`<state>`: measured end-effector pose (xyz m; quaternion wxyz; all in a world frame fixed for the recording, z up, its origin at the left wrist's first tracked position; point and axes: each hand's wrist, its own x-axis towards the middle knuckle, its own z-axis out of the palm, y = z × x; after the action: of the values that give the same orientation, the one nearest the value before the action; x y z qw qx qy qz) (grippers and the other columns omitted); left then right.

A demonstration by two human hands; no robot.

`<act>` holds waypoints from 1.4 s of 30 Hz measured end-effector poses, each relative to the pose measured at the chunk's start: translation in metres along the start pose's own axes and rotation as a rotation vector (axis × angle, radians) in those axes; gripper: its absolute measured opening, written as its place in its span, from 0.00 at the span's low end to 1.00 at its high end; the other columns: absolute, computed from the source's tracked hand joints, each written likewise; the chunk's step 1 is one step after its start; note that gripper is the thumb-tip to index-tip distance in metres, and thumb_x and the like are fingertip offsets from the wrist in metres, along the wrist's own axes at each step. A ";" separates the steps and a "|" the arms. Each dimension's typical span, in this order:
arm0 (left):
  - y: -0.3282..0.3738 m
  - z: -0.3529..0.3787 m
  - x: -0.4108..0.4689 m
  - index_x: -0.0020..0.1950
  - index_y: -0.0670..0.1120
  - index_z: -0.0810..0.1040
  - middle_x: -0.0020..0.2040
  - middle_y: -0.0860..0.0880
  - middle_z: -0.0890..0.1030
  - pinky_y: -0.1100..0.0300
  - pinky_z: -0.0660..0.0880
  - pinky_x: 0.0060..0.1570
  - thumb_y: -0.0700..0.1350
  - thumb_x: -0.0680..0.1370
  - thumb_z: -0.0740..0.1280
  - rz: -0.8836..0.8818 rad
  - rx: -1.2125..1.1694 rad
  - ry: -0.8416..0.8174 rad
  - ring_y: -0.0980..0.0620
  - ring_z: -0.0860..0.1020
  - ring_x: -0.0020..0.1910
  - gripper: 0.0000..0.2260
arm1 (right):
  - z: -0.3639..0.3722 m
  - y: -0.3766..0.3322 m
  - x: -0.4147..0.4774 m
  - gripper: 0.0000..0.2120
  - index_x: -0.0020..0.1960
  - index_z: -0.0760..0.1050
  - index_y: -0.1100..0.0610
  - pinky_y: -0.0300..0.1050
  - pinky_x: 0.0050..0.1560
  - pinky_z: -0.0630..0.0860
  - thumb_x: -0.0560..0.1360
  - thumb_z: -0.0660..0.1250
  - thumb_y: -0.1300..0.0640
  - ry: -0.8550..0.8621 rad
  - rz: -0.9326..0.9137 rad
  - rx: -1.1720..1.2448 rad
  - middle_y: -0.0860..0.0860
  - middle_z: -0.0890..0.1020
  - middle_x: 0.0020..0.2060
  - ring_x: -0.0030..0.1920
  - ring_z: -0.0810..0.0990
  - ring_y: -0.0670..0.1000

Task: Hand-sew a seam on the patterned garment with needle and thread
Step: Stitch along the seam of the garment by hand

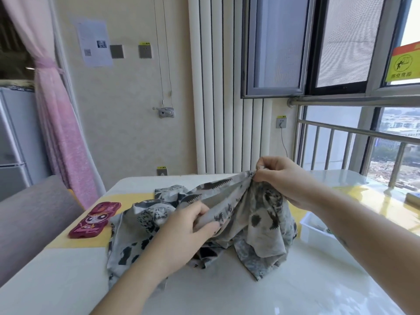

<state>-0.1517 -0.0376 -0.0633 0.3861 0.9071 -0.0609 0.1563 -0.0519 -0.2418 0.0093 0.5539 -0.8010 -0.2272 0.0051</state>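
Our right hand (280, 176), right of centre in the frame, pinches a raised edge of the grey-and-black patterned fabric garment (256, 212); our left hand (191, 226) grips a fold lower down, stretching it taut. The rest lies heaped on the glossy white table (227, 292). We see no needle, thread or stitches, so sewing seems not yet begun.

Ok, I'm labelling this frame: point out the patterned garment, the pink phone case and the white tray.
patterned garment (261, 214), head view, draped middle fold.
pink phone case (95, 220), head view, cartoon-printed back.
white tray (310, 235), head view, left outer wall.
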 end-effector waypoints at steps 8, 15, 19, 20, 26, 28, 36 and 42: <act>-0.051 -0.001 0.006 0.34 0.50 0.65 0.32 0.50 0.72 0.56 0.67 0.34 0.45 0.80 0.61 -0.289 0.322 0.077 0.48 0.73 0.34 0.14 | -0.010 0.011 0.008 0.09 0.38 0.65 0.56 0.42 0.32 0.60 0.76 0.62 0.61 0.314 -0.067 0.036 0.52 0.65 0.30 0.33 0.65 0.51; -0.013 -0.048 0.021 0.55 0.42 0.78 0.50 0.47 0.74 0.72 0.64 0.44 0.27 0.72 0.59 0.097 0.221 0.841 0.58 0.68 0.45 0.17 | -0.012 0.013 0.016 0.12 0.38 0.68 0.61 0.35 0.24 0.63 0.77 0.65 0.57 0.568 -0.228 -0.153 0.53 0.71 0.28 0.28 0.68 0.49; -0.033 -0.055 0.015 0.55 0.43 0.79 0.48 0.47 0.71 0.60 0.69 0.45 0.25 0.69 0.63 0.175 0.401 0.855 0.52 0.71 0.45 0.19 | -0.010 0.024 0.015 0.16 0.39 0.73 0.67 0.37 0.27 0.66 0.74 0.70 0.54 0.362 -0.140 -0.328 0.58 0.75 0.29 0.29 0.70 0.50; -0.048 -0.051 0.011 0.53 0.45 0.80 0.48 0.47 0.71 0.54 0.70 0.44 0.26 0.69 0.64 0.099 0.473 0.757 0.47 0.73 0.45 0.19 | -0.007 0.032 0.012 0.17 0.41 0.75 0.67 0.38 0.28 0.66 0.73 0.71 0.52 0.200 -0.049 -0.430 0.58 0.75 0.30 0.29 0.71 0.50; -0.097 -0.019 -0.031 0.46 0.59 0.70 0.54 0.55 0.72 0.56 0.62 0.52 0.41 0.76 0.62 -0.442 0.796 -0.171 0.52 0.73 0.56 0.11 | 0.020 0.091 -0.009 0.15 0.44 0.77 0.63 0.44 0.33 0.64 0.71 0.72 0.50 -0.207 0.112 -0.662 0.56 0.79 0.35 0.34 0.74 0.52; -0.095 -0.011 -0.035 0.54 0.60 0.71 0.61 0.56 0.72 0.51 0.62 0.65 0.44 0.76 0.61 -0.466 0.743 -0.242 0.52 0.70 0.63 0.12 | 0.026 0.099 -0.015 0.14 0.39 0.74 0.60 0.45 0.33 0.62 0.71 0.71 0.49 -0.205 0.069 -0.688 0.53 0.76 0.32 0.32 0.72 0.51; -0.027 0.035 -0.007 0.68 0.57 0.70 0.66 0.59 0.73 0.56 0.68 0.65 0.60 0.75 0.66 -0.187 0.362 -0.297 0.58 0.72 0.63 0.22 | 0.016 0.100 -0.033 0.11 0.37 0.74 0.53 0.39 0.33 0.63 0.68 0.74 0.49 -0.149 -0.028 -0.565 0.50 0.76 0.34 0.29 0.69 0.44; -0.008 0.074 0.020 0.49 0.52 0.78 0.40 0.56 0.79 0.63 0.69 0.39 0.54 0.81 0.59 -0.230 0.055 -0.261 0.59 0.76 0.40 0.10 | 0.010 0.099 -0.050 0.09 0.38 0.72 0.45 0.31 0.37 0.63 0.70 0.73 0.49 -0.159 -0.068 -0.612 0.40 0.75 0.36 0.31 0.70 0.34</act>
<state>-0.1136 -0.0851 -0.1106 0.3652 0.9309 -0.0022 -0.0062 -0.0640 -0.2793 -0.0945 0.2676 -0.9194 -0.2877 -0.0193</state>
